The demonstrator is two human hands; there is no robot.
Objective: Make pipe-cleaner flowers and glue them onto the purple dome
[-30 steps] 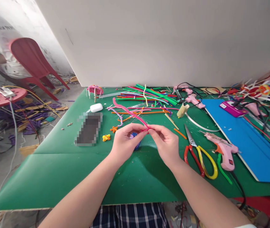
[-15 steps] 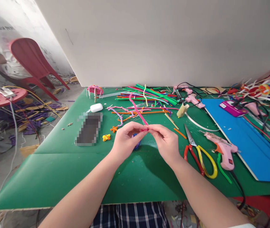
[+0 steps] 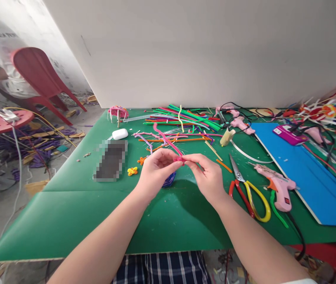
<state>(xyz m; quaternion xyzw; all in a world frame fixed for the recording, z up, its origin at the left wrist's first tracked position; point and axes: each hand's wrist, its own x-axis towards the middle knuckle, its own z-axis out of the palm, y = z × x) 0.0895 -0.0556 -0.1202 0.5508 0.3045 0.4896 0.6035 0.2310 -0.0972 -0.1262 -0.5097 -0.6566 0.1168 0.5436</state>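
A pink pipe cleaner point(image 3: 168, 140) is pinched between both hands, its long free end pointing away over the table. My left hand point(image 3: 157, 169) grips the bent near end between thumb and forefinger. Fingertips of my right hand point(image 3: 205, 173) meet it there, closed on the same small pink bend. Beneath the left hand lies a blue coiled piece point(image 3: 169, 180), partly hidden by it. A yellow flower point(image 3: 132, 171) and an orange flower point(image 3: 141, 161), both small and fuzzy, lie left of my hands.
Scissors point(image 3: 244, 189) and a pink glue gun point(image 3: 277, 185) lie to the right, beside a blue board point(image 3: 312, 177). Behind my hands is a pile of pipe cleaners point(image 3: 185, 118). A phone point(image 3: 110, 161) and a white case point(image 3: 120, 134) lie left. A person sits by a red chair point(image 3: 38, 75).
The pipe cleaner's free end has swung left and lower. Both hands have shifted slightly left, still pinching the near end, and more of the blue coiled piece shows.
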